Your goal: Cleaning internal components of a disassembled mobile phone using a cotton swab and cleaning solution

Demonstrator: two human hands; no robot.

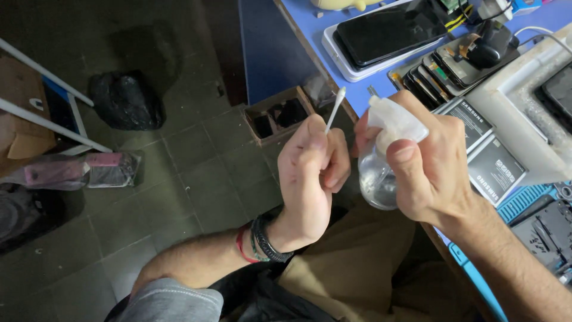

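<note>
The left hand (310, 173) is pinching a light, slender cotton swab (335, 109) by its stem. The right hand (426, 161) is gripping a small clear dispenser bottle (381, 161) around its body; it is probably light and slippery.

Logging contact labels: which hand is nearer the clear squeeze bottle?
Right. The right hand is wrapped around the clear squeeze bottle, gripping it. The left hand sits just beside it, holding a cotton swab.
</note>
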